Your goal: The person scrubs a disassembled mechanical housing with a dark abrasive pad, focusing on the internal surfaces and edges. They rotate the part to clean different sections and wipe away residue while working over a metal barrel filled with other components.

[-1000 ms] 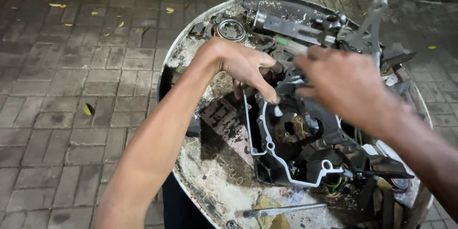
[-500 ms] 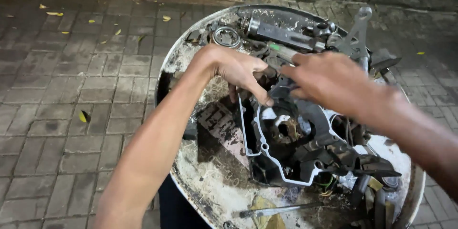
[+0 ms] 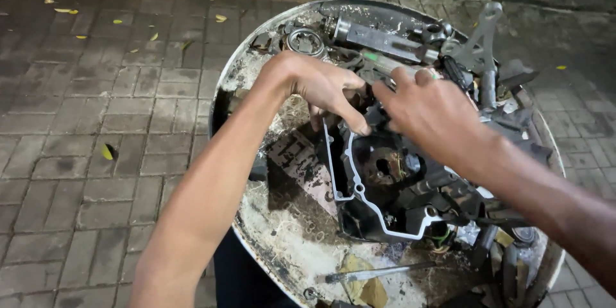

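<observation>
A dark engine case [image 3: 391, 183] with a pale gasket rim lies open-side up on a round, dirty metal table [image 3: 289, 244]. My left hand [image 3: 317, 86] reaches in from the lower left and its fingers press on the case's upper left edge. My right hand [image 3: 427, 112] comes in from the right and curls over the top of the case, back of the hand toward me. What the fingers of either hand grip is hidden beneath them.
Greasy engine parts crowd the table's far side: a ring bearing [image 3: 306, 42], a grey shaft housing [image 3: 378, 35], a metal bracket [image 3: 481, 38]. A long tool [image 3: 372, 274] lies near the front edge. Brick paving [image 3: 83, 128] with scattered leaves surrounds the table.
Both hands have stayed together on the top of the engine case. The view has shifted a little, so the table sits lower and more to the right.
</observation>
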